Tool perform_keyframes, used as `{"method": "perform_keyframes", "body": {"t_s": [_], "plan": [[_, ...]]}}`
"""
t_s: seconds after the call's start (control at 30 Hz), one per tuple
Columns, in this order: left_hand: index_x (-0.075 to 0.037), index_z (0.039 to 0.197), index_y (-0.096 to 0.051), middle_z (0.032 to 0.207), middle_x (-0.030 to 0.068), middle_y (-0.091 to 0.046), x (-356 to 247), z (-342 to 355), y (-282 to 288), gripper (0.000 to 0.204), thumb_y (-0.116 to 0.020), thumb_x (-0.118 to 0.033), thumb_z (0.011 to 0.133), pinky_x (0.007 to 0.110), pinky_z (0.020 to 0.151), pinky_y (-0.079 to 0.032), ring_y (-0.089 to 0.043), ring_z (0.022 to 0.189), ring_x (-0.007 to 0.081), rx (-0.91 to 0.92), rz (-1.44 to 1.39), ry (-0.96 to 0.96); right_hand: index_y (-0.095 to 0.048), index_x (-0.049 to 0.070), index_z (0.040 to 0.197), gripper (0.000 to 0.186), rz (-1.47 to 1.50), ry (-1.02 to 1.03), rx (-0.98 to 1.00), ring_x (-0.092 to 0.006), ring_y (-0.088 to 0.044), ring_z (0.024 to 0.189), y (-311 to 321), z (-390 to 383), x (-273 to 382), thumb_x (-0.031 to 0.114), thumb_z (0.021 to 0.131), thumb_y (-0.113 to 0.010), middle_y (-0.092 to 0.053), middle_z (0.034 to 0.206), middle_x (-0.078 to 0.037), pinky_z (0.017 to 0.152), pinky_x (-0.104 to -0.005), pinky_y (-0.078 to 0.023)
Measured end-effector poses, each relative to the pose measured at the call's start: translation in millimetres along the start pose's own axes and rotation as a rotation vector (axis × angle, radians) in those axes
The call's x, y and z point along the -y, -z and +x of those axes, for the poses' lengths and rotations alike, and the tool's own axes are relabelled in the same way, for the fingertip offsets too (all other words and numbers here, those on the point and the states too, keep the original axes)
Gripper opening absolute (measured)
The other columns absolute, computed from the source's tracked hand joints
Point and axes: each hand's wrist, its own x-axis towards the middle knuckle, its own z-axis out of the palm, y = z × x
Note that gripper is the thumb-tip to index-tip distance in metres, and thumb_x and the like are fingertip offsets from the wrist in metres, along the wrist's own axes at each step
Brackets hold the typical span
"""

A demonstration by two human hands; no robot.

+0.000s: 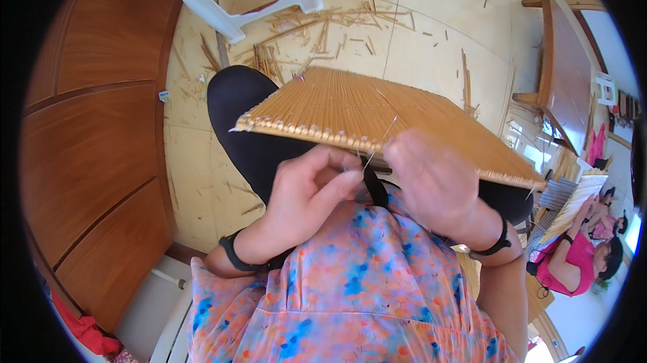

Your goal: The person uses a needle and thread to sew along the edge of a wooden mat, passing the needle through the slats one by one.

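Note:
A mat of narrow straw-coloured sticks (350,103) lies across my dark-clad legs, its near edge stitched with pale loops. My left hand (313,194) is just below that edge, thumb and index finger pinched on a thin pale strand (371,161) that slants up over the edge; whether it is thread or a needle, I cannot tell. My right hand (431,181) is at the edge to the right of the strand, its fingers curled but smeared by motion, so what they hold is unclear.
Wooden panels (94,147) stand on the left. A white plastic stool (236,26) is ahead among scattered stick offcuts (323,22) on the tiled floor. A wooden table (559,73) is at right. Further right, people in pink (579,265) sit with similar mats.

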Motion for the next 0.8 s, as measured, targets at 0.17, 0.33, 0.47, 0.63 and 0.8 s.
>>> {"method": "perform_keyframes", "body": {"t_s": [0.17, 0.33, 0.47, 0.63, 0.8], "plan": [[0.005, 0.104, -0.062, 0.110, 0.0234, -0.061, -67, -38, 26, 0.019, -0.064, -0.002, 0.086, 0.023, 0.052, -0.048, -0.061, 0.062, 0.0130, -0.268, 0.619, -0.695, -0.065, -0.001, 0.103, 0.025, 0.045, -0.042, -0.064, -0.0293, -0.068, 0.083, 38, -3, -27, 0.002, 0.078, -0.064, -0.068, 0.095, -0.014, 0.069, -0.0364, -0.058], [0.002, 0.101, -0.065, 0.089, 0.0121, -0.063, -99, -32, 33, 0.017, -0.063, -0.001, 0.084, 0.024, 0.057, -0.044, -0.058, 0.068, 0.0142, -0.214, 0.757, -0.719, -0.066, 0.001, 0.101, 0.024, 0.083, 0.111, 0.087, -0.0295, -0.068, 0.085, 55, -39, -20, 0.005, 0.077, -0.064, -0.068, 0.095, -0.013, 0.070, -0.0362, -0.058], [0.001, 0.099, -0.066, 0.088, 0.0090, -0.064, -75, 19, -2, 0.019, -0.065, 0.002, 0.081, 0.025, 0.064, -0.046, -0.060, 0.073, 0.0156, 0.453, 0.552, -0.388, -0.067, 0.002, 0.098, 0.024, 0.079, 0.096, 0.014, -0.0292, -0.068, 0.085, 57, -76, -1, 0.010, 0.075, -0.064, -0.067, 0.094, -0.010, 0.071, -0.0361, -0.057], [-0.001, 0.095, -0.066, 0.087, 0.0056, -0.065, -10, 41, -49, 0.010, -0.066, -0.007, 0.087, 0.027, 0.071, -0.049, -0.062, 0.081, 0.0140, 0.861, 0.290, -0.221, -0.067, 0.000, 0.095, 0.023, 0.108, 0.006, -0.033, -0.0293, -0.068, 0.083, 55, -97, 14, 0.009, 0.074, -0.066, -0.067, 0.092, -0.012, 0.070, -0.0367, -0.057], [-0.002, 0.092, -0.064, 0.085, 0.0001, -0.062, 7, 48, -74, 0.007, -0.065, -0.008, 0.091, 0.023, 0.070, -0.048, -0.057, 0.078, 0.0060, 0.874, -0.041, 0.177, -0.067, 0.000, 0.090, 0.021, 0.018, -0.164, -0.079, -0.0294, -0.068, 0.083, 59, -103, 25, 0.010, 0.071, -0.067, -0.067, 0.092, -0.011, 0.070, -0.0372, -0.057]]}}
